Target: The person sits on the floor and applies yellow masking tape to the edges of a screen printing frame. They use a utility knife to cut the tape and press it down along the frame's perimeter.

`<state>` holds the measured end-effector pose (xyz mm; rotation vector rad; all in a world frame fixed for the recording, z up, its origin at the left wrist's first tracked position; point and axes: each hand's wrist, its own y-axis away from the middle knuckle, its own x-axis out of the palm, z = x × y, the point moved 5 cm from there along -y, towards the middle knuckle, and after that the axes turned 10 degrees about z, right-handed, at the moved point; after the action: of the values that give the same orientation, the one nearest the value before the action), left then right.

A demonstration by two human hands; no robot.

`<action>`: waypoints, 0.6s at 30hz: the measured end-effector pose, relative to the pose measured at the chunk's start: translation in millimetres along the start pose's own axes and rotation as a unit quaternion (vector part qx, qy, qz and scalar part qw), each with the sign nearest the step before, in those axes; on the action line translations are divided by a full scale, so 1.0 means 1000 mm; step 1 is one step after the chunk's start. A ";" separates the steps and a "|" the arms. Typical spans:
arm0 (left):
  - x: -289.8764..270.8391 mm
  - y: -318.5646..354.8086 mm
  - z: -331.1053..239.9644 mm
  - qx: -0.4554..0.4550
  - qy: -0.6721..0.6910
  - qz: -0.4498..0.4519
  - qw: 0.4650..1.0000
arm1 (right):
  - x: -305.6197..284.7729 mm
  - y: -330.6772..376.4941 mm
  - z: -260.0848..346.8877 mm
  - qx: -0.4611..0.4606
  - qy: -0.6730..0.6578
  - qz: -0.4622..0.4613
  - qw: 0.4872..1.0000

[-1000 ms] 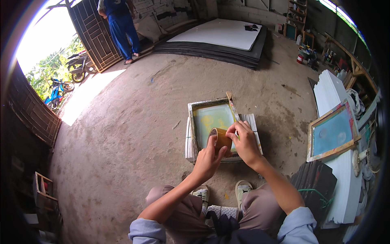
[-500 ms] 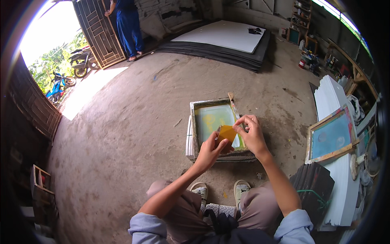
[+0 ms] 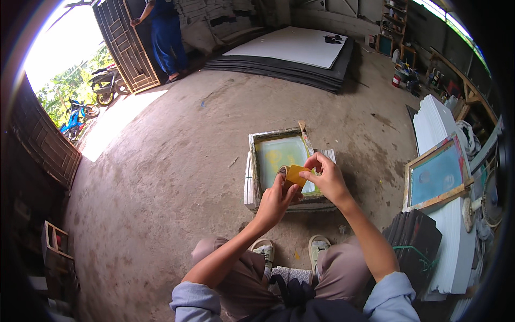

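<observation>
My left hand (image 3: 272, 203) is wrapped round what looks like a roll of yellow tape (image 3: 295, 174), its pale curved rim showing by the fingers. Thumb and forefinger of my right hand (image 3: 328, 180) pinch the yellow piece at its right edge. Both hands are over the near part of a wooden-framed printing screen (image 3: 251, 161), whose pale mesh carries yellow stains. That screen rests on a low stack of white sheets (image 3: 248, 188) on the floor. A wooden stick (image 3: 302, 125) shows at the frame's far right corner.
Right of me, a second screen with blue mesh (image 3: 437, 174) leans on white sheet stacks (image 3: 456, 252), beside a tied dark bundle (image 3: 410, 241). Large flat sheets (image 3: 289, 47) lie at the back. A person in blue (image 3: 167, 40) stands by the lattice door (image 3: 126, 45); motorbikes (image 3: 80, 112) are outside.
My right fingers have shifted slightly down and left on the yellow piece, which now shows smaller and tilted differently. My left hand has turned a little, baring more of the round rim.
</observation>
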<state>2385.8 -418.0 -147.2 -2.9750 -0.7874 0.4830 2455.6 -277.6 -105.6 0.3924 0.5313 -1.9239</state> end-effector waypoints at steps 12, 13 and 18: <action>-0.008 -0.001 -0.001 0.025 -0.050 -0.012 0.998 | -0.010 -0.011 -0.007 -0.117 0.191 -0.135 0.965; -0.010 -0.002 -0.003 0.039 -0.033 -0.004 0.999 | -0.016 -0.019 -0.020 -0.056 0.084 -0.087 0.991; -0.024 -0.001 -0.011 0.099 -0.085 0.003 0.992 | -0.021 -0.017 -0.041 0.056 -0.040 -0.054 0.996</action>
<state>2369.0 -428.2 -129.2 -2.7827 -0.6951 0.7736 2449.4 -233.7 -127.3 0.3639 0.4000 -2.0711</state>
